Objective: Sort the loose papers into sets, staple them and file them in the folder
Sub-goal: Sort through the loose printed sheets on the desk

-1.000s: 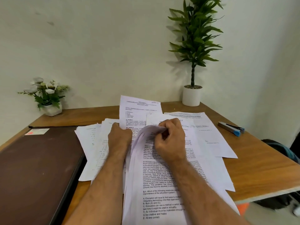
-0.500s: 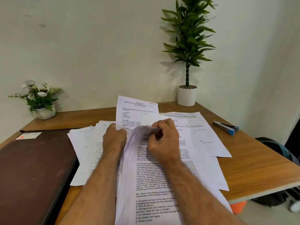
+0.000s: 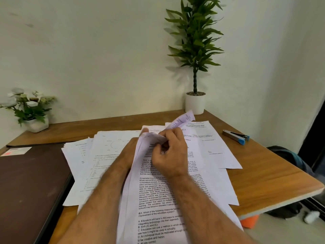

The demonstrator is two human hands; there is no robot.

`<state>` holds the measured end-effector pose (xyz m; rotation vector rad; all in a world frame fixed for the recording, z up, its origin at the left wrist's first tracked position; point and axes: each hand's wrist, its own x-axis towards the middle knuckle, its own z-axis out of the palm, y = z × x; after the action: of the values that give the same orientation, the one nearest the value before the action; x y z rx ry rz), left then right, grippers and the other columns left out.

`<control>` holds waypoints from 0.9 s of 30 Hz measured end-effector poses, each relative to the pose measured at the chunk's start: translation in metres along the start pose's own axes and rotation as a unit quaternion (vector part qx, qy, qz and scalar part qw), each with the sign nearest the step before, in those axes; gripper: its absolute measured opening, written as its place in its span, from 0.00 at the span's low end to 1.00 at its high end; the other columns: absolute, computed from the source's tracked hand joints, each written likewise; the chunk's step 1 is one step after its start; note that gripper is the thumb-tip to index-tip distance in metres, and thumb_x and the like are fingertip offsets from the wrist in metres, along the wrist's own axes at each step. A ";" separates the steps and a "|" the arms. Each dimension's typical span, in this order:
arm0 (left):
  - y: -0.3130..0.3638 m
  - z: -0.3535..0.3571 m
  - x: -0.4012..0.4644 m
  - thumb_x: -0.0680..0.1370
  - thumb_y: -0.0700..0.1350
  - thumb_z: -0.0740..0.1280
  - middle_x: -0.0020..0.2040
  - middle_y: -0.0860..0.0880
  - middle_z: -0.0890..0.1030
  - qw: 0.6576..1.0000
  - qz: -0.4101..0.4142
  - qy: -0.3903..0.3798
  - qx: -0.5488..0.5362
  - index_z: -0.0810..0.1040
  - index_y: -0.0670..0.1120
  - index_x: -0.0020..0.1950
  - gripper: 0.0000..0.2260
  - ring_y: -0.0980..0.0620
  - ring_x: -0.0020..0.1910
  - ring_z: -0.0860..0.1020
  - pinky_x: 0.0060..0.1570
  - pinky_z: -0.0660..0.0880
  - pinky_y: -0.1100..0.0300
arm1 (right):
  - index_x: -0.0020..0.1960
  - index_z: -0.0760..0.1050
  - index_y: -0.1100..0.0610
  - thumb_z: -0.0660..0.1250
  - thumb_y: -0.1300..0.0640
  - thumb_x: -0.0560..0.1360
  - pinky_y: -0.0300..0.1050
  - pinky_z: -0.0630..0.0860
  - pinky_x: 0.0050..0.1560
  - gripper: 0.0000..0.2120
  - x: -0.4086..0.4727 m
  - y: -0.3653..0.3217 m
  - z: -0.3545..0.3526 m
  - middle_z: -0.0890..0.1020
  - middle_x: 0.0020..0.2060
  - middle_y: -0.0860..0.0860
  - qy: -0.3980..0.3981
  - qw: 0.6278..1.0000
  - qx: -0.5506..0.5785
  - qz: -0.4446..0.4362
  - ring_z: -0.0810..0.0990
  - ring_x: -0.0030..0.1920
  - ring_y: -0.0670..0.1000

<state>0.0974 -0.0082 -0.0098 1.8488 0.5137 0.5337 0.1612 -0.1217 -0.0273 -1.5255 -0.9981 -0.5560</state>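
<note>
Head view, right hand (image 3: 168,152) pinching papers (image 3: 154,191)

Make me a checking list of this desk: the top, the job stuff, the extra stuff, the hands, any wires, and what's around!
Surface: wooden table, mostly papered.
Job's things: loose papers spread out; brown folder closed, at left; stapler at right, untouched.
Clutter: flower pot; tall plant.
Hands: right hand pinches a sheet's curled top; left hand half under the sheets.
Cables: nothing seen.
Surroundings: pale wall; dark bag on the floor.
</note>
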 end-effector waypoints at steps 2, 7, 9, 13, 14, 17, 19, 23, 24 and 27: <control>-0.004 0.000 -0.004 0.80 0.48 0.67 0.42 0.57 0.79 1.000 0.014 -0.009 -0.008 0.81 0.46 0.48 0.06 0.69 0.37 0.80 0.53 0.78 0.65 | 0.46 0.76 0.57 0.65 0.57 0.68 0.33 0.74 0.42 0.07 -0.001 -0.004 -0.002 0.74 0.44 0.48 -0.003 0.999 -0.023 -0.043 0.71 0.43 0.43; -0.023 0.001 -0.013 0.79 0.39 0.69 0.37 0.56 0.80 0.996 0.046 0.044 0.063 0.77 0.52 0.41 0.10 0.62 0.36 0.80 0.43 0.74 0.64 | 0.47 0.77 0.59 0.63 0.57 0.67 0.43 0.78 0.38 0.11 -0.003 -0.013 -0.005 0.74 0.44 0.53 -0.032 0.986 -0.070 -0.148 0.74 0.44 0.50; -0.025 -0.003 -0.009 0.78 0.39 0.71 0.35 0.56 0.79 0.995 0.039 0.068 0.068 0.77 0.54 0.38 0.13 0.60 0.36 0.79 0.44 0.74 0.61 | 0.46 0.76 0.59 0.64 0.58 0.66 0.43 0.77 0.38 0.09 -0.003 -0.014 -0.006 0.73 0.45 0.54 -0.032 0.981 -0.075 -0.173 0.74 0.44 0.51; -0.019 -0.010 -0.011 0.76 0.46 0.70 0.37 0.50 0.83 0.993 0.026 0.105 -0.036 0.83 0.51 0.38 0.07 0.47 0.41 0.81 0.49 0.79 0.51 | 0.46 0.77 0.59 0.63 0.58 0.69 0.43 0.77 0.40 0.08 -0.004 -0.014 -0.003 0.71 0.47 0.53 -0.038 0.980 -0.089 -0.173 0.73 0.45 0.51; -0.017 -0.012 -0.013 0.75 0.49 0.70 0.40 0.47 0.84 0.989 0.018 0.124 -0.076 0.84 0.49 0.41 0.06 0.44 0.43 0.82 0.51 0.80 0.50 | 0.47 0.77 0.58 0.62 0.58 0.70 0.42 0.77 0.41 0.09 -0.004 -0.013 -0.003 0.71 0.48 0.52 -0.039 0.982 -0.090 -0.163 0.74 0.46 0.50; -0.024 -0.010 -0.011 0.79 0.41 0.69 0.41 0.50 0.86 0.996 0.013 0.086 -0.027 0.83 0.46 0.49 0.04 0.50 0.42 0.84 0.50 0.81 0.55 | 0.46 0.78 0.58 0.65 0.60 0.69 0.45 0.80 0.42 0.07 -0.003 -0.009 -0.003 0.73 0.48 0.53 -0.051 0.987 -0.077 -0.133 0.75 0.46 0.50; -0.023 -0.012 -0.009 0.79 0.38 0.69 0.36 0.55 0.84 0.999 0.018 0.039 -0.001 0.82 0.49 0.46 0.07 0.56 0.37 0.82 0.38 0.79 0.67 | 0.45 0.77 0.58 0.68 0.63 0.67 0.47 0.80 0.41 0.07 -0.003 -0.007 -0.002 0.74 0.46 0.53 -0.055 0.989 -0.069 -0.122 0.74 0.46 0.50; -0.011 -0.010 -0.008 0.80 0.39 0.67 0.45 0.49 0.83 0.988 0.017 0.077 -0.134 0.80 0.46 0.50 0.04 0.53 0.44 0.82 0.46 0.80 0.61 | 0.51 0.80 0.57 0.71 0.61 0.71 0.46 0.81 0.41 0.09 -0.004 -0.005 0.000 0.75 0.45 0.52 -0.054 0.990 -0.081 -0.100 0.74 0.45 0.49; -0.007 -0.008 -0.012 0.81 0.44 0.67 0.45 0.49 0.83 0.980 0.018 0.089 -0.180 0.79 0.47 0.48 0.03 0.54 0.43 0.82 0.49 0.79 0.58 | 0.53 0.80 0.57 0.71 0.61 0.72 0.46 0.81 0.42 0.10 -0.004 -0.005 0.001 0.76 0.45 0.51 -0.054 0.991 -0.079 -0.099 0.75 0.45 0.49; -0.012 0.000 -0.018 0.62 0.72 0.74 0.35 0.55 0.79 0.978 0.030 0.107 -0.177 0.72 0.50 0.43 0.28 0.62 0.35 0.79 0.44 0.73 0.67 | 0.61 0.78 0.53 0.70 0.61 0.73 0.46 0.82 0.46 0.17 -0.004 -0.007 0.000 0.76 0.47 0.50 -0.067 0.992 -0.068 -0.087 0.75 0.47 0.48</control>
<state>0.0817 -0.0147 -0.0228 1.4786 0.4718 0.8159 0.1528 -0.1227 -0.0268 -1.6225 -1.2260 -0.6609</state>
